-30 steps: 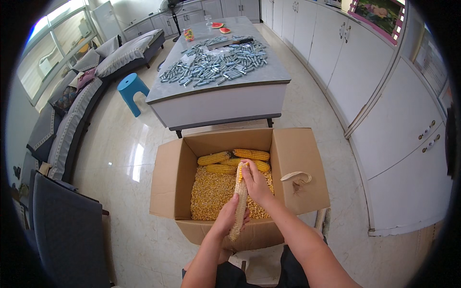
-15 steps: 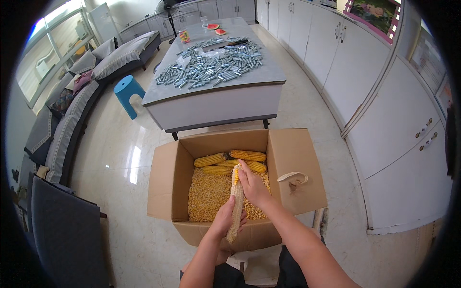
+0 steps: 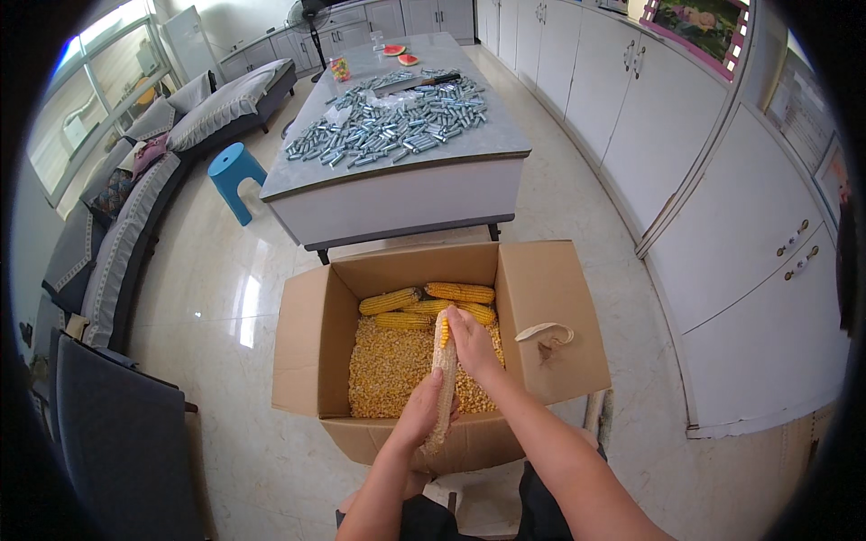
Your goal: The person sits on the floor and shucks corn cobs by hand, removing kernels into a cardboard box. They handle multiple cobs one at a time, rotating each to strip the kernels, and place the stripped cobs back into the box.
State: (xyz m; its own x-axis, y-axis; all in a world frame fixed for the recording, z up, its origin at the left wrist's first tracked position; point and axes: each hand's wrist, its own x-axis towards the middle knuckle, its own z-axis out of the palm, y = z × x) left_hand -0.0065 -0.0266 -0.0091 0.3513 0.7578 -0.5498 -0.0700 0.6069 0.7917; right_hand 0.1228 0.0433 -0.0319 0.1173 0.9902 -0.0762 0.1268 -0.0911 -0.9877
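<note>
the corn cob (image 3: 443, 379), nearly stripped with only a few yellow kernels left at its top, stands almost upright over the open cardboard box (image 3: 311, 361), right in front of you above the box's near wall. going from your left: your left hand (image 3: 420, 417) is wrapped around the lower part of the cob, fingers closed on it. just beside it, your right hand (image 3: 471, 341) is closed on the upper part, thumb pressed against the remaining kernels near the tip. under both hands a bed of loose kernels (image 3: 390, 370) covers the box floor, and several whole yellow cobs (image 3: 431, 305) lie against the far wall. further right, a pale curved strip (image 3: 544, 332) rests on the box's right flap. beyond the box stands a grey table (image 3: 397, 171) strewn with small metal cylinders (image 3: 388, 126).
</note>
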